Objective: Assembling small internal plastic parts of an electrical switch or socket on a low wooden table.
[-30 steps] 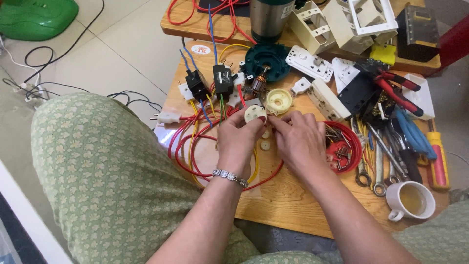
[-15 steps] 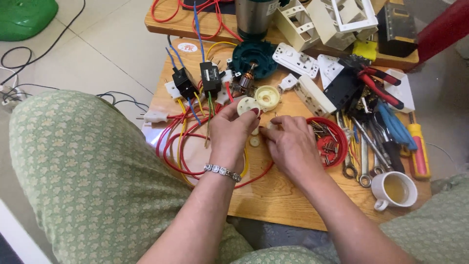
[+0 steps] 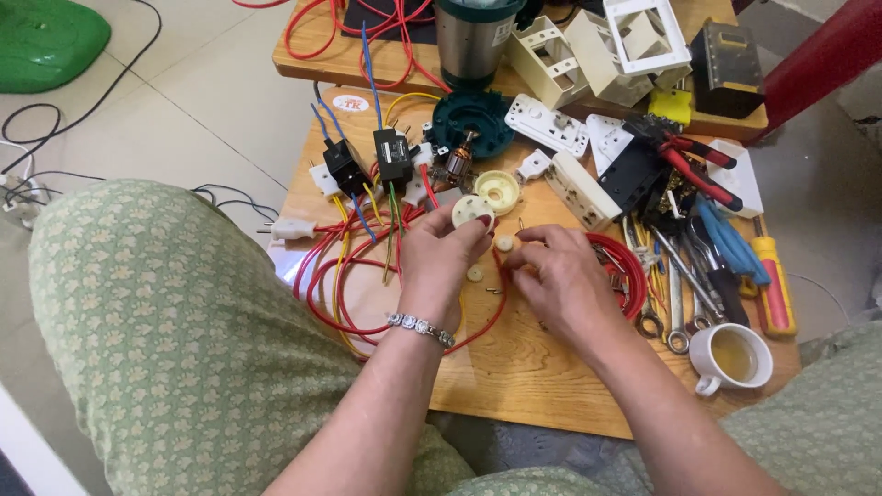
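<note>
My left hand pinches a round cream plastic disc by its edge, above the wooden board. Just right of it, my right hand rests on the board with its fingertips at a small cream gear. Another small cream gear and a thin metal pin lie between the two hands. A larger cream round cap sits just beyond the disc, beside a copper-wound motor rotor and a dark green round housing.
Red wire loops and black relays lie left of the hands. Right of them are white sockets, pliers, spanners, a yellow-red screwdriver and a cup of tea. My green-patterned knee is at the left.
The view has shifted slightly. My left hand has turned the cream disc a little; my right hand has moved its fingertips down to the small gear on the board.
</note>
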